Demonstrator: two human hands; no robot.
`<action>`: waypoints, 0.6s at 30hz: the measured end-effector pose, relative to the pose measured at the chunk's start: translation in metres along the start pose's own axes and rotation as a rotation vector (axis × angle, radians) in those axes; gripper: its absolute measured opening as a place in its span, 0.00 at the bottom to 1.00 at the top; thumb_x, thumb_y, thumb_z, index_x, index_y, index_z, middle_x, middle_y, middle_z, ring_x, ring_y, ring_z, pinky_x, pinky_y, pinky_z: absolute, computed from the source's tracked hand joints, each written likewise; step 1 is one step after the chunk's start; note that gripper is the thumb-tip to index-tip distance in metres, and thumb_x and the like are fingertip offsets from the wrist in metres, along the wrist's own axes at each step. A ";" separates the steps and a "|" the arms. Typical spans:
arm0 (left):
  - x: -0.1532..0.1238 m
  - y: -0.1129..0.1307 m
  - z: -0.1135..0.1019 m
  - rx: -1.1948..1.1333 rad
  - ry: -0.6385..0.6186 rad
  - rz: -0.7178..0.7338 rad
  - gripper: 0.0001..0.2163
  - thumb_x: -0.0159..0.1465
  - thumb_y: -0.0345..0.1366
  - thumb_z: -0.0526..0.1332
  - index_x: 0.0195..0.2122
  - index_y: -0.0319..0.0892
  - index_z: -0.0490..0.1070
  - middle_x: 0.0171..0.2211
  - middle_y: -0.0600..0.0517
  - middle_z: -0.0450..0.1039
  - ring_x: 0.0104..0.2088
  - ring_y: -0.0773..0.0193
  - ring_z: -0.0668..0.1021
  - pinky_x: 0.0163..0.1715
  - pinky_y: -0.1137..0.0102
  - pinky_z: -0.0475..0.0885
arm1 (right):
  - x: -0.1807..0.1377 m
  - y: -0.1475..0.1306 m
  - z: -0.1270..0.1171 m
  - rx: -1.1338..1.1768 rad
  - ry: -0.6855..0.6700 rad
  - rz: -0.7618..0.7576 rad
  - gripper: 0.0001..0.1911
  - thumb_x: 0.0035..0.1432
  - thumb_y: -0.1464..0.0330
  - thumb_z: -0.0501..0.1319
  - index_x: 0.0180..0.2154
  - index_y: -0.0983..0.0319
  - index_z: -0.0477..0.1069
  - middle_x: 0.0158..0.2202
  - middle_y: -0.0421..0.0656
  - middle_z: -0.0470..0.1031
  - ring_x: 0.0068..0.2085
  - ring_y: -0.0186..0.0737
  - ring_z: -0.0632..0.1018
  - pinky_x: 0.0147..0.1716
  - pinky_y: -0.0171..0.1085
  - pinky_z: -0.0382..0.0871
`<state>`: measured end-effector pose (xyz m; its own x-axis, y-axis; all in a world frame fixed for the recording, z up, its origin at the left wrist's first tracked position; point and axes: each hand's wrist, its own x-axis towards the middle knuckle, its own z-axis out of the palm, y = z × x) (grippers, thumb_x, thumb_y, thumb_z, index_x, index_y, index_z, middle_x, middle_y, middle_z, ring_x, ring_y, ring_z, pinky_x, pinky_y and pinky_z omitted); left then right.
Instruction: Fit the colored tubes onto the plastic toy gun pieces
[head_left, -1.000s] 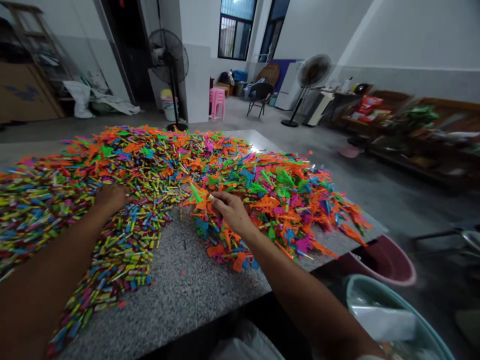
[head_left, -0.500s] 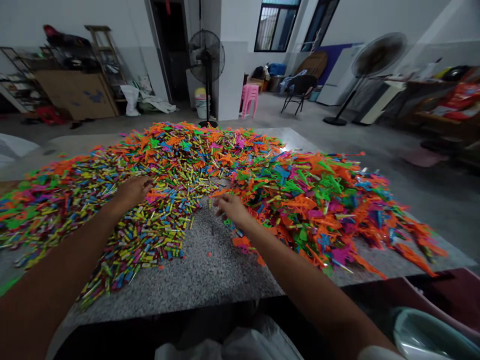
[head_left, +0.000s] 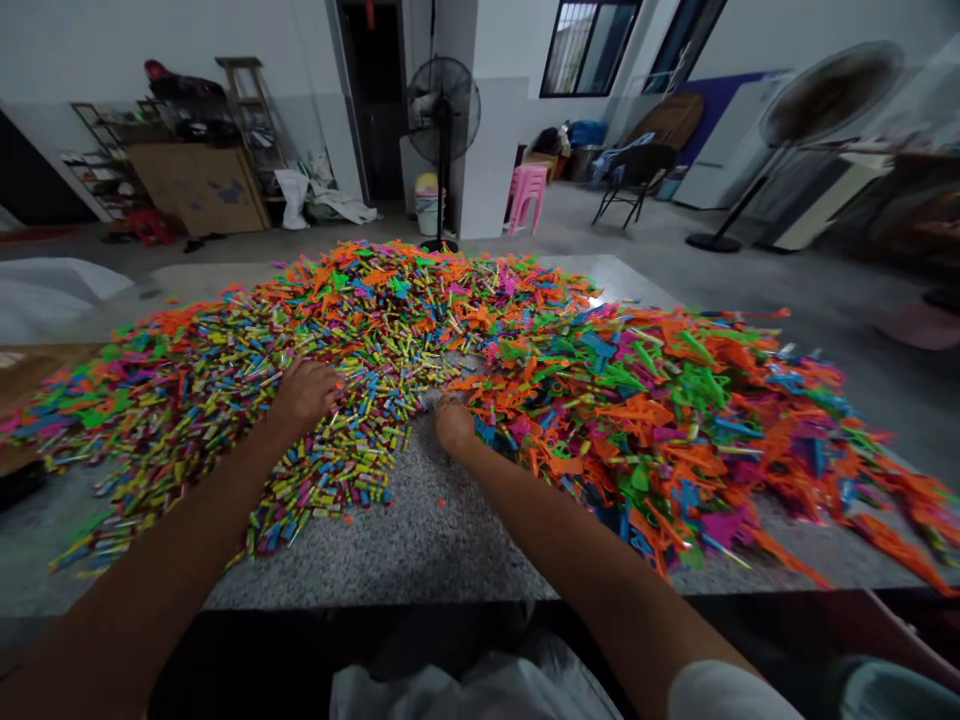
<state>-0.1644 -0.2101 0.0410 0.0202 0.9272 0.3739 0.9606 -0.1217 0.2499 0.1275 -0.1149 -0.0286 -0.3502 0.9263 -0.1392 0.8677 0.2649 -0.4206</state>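
Observation:
A wide heap of small candy-like tubes in yellow, blue and dark red covers the left and middle of the speckled stone table. My left hand rests over this heap, its fingers apart and slightly bent. Orange, green, blue and pink plastic toy pieces form a loose pile on the right. At that pile's left edge, by the gap between the heaps, is my right hand, with fingers curled in. Orange pieces lie at its fingertips; whatever it grips is hidden.
Behind the table stand a black floor fan and pink stacked stools. A second fan and a folding chair are at the back right. White sheeting lies at the left, and a pale tub sits below the front right edge.
The view has swung left, so the scene sits farther right. My right hand has drawn slightly nearer, its fingers now curled. My left hand has moved a little over the tubes.

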 end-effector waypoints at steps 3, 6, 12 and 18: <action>-0.024 0.026 0.000 -0.405 0.242 -0.388 0.14 0.66 0.48 0.64 0.43 0.45 0.82 0.38 0.47 0.83 0.43 0.52 0.82 0.50 0.57 0.74 | -0.012 0.007 0.000 0.111 -0.025 -0.048 0.17 0.63 0.74 0.60 0.52 0.71 0.78 0.49 0.60 0.81 0.49 0.50 0.83 0.47 0.39 0.75; -0.050 0.063 0.004 -0.958 0.358 -0.703 0.22 0.62 0.56 0.68 0.46 0.42 0.79 0.34 0.50 0.80 0.32 0.60 0.80 0.34 0.67 0.76 | -0.034 0.005 -0.001 0.291 -0.049 -0.135 0.12 0.65 0.67 0.58 0.44 0.64 0.77 0.38 0.44 0.80 0.39 0.39 0.81 0.39 0.33 0.73; -0.081 0.131 0.006 -1.352 0.274 -0.838 0.26 0.52 0.53 0.77 0.46 0.40 0.79 0.34 0.52 0.80 0.25 0.67 0.76 0.24 0.73 0.72 | -0.093 -0.019 -0.018 1.108 -0.131 -0.331 0.12 0.60 0.58 0.60 0.34 0.60 0.70 0.28 0.35 0.67 0.26 0.33 0.70 0.25 0.32 0.69; -0.082 0.166 0.005 -1.363 0.281 -0.740 0.24 0.51 0.54 0.78 0.37 0.40 0.78 0.31 0.51 0.79 0.30 0.63 0.80 0.29 0.71 0.74 | -0.124 -0.025 -0.034 1.054 -0.177 -0.442 0.10 0.62 0.60 0.61 0.36 0.60 0.70 0.28 0.35 0.68 0.26 0.32 0.71 0.25 0.31 0.67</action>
<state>-0.0053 -0.3047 0.0472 -0.5209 0.8496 -0.0825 -0.2309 -0.0473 0.9718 0.1612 -0.2272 0.0299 -0.6669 0.7357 0.1179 -0.0384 0.1241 -0.9915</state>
